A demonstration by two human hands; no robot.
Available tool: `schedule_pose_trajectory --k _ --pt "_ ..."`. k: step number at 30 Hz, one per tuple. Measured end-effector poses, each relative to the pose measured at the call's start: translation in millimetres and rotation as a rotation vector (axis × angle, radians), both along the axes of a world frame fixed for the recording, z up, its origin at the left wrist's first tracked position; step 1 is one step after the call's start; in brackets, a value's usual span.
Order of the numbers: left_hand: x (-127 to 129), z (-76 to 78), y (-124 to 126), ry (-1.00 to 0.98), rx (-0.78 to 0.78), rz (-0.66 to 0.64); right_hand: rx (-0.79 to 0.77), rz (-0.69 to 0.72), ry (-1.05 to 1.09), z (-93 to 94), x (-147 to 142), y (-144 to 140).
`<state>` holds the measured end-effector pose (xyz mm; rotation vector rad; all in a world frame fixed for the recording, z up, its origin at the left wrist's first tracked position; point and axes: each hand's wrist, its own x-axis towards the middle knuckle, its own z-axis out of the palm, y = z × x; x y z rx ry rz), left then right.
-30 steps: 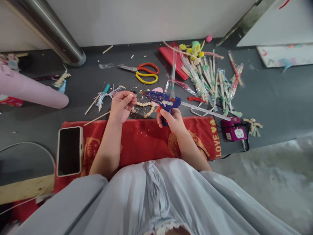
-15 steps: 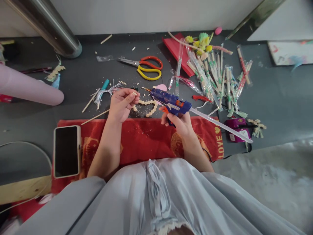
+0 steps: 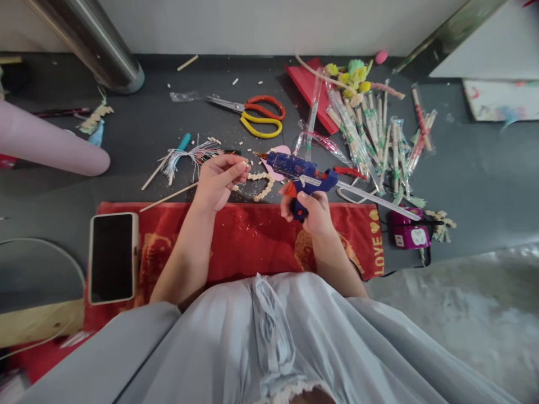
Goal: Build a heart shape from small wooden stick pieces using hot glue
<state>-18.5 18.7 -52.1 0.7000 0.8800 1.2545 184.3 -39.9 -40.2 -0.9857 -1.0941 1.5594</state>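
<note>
Nearest lay a pale blue skirt (image 3: 273,342) across the lap, and beyond it a red towel (image 3: 248,238) with a phone (image 3: 112,256) on its left end; the towel's far edge met the dark floor (image 3: 475,163), which stretched bare to the right. The left hand (image 3: 219,182) had its fingers curled, thumb and forefinger pinching a small pale bit (image 3: 245,163); the right hand (image 3: 311,210) was wrapped tight round the grip of a blue glue gun (image 3: 301,173), nozzle pointing left towards that bit, a clear glue stick (image 3: 379,200) jutting from its rear. Between the hands, on the floor, lay a heart of pale pieces (image 3: 256,185) beside a pink shape (image 3: 275,160). A purple plug box (image 3: 408,233) sat right of the towel; farther off, scissors (image 3: 252,112), a heap of wrapped sticks (image 3: 374,140) and a red card (image 3: 309,92) crowded the floor; a metal post (image 3: 90,45) stood against the wall at far left.
</note>
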Motion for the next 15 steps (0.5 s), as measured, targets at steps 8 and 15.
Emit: schedule_pose_trajectory --k 8,15 --pt "9.8 4.2 -3.7 -0.137 -0.067 -0.026 0.1 -0.003 -0.09 -9.1 -5.6 -3.5" --pt "11.1 2.6 -4.2 -0.127 -0.089 -0.043 0.184 0.038 -0.318 -21.8 -2.0 -5.1"
